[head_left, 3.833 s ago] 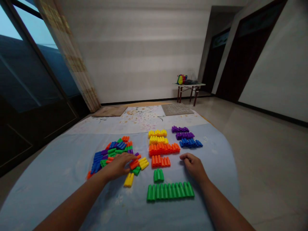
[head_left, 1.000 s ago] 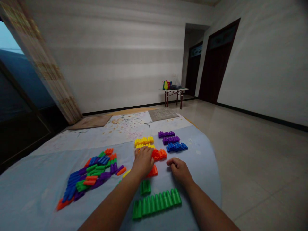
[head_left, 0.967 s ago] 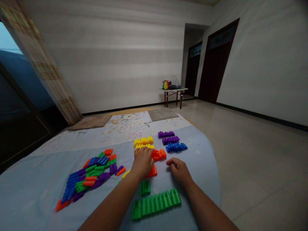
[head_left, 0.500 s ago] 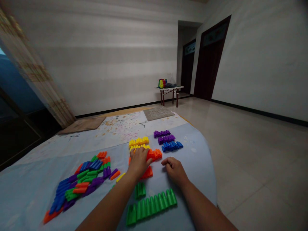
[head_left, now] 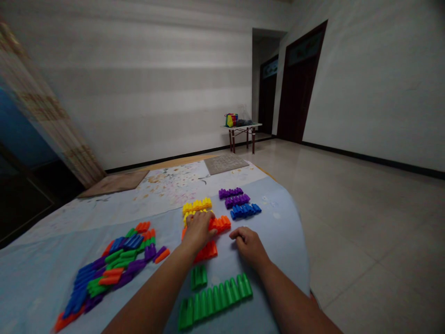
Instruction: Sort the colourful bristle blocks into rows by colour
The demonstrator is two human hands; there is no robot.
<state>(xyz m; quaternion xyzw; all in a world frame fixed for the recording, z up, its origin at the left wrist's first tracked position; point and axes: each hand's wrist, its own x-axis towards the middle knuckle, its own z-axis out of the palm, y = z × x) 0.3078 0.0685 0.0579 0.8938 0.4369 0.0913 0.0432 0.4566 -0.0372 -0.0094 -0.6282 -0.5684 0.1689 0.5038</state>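
Note:
My left hand (head_left: 199, 231) is bent over a row of orange plastic tubes (head_left: 222, 223), its fingers at the back and its thumb at the front. Its fingertips hide part of the nearer of two yellow tube rows (head_left: 197, 205). More orange tubes (head_left: 208, 252) lie under and in front of the wrist. My right hand (head_left: 249, 245) rests on the cloth to the right of the orange rows, fingers curled and nothing visible in them. Nearer to me lie a short group of green tubes (head_left: 199, 277) and a long green row (head_left: 217, 300).
Purple rows (head_left: 237, 200) and a blue row (head_left: 245, 210) lie behind my right hand. A mixed pile of tubes (head_left: 118, 260) spreads at the left on the blue cloth (head_left: 278, 222). Two mats lie at the far edge. A small table (head_left: 243, 126) stands by the wall.
The view has shifted slightly, so everything sits a little further left. A yellow piece beside my left forearm is now out of sight. Both hands keep nearly the same pose and place.

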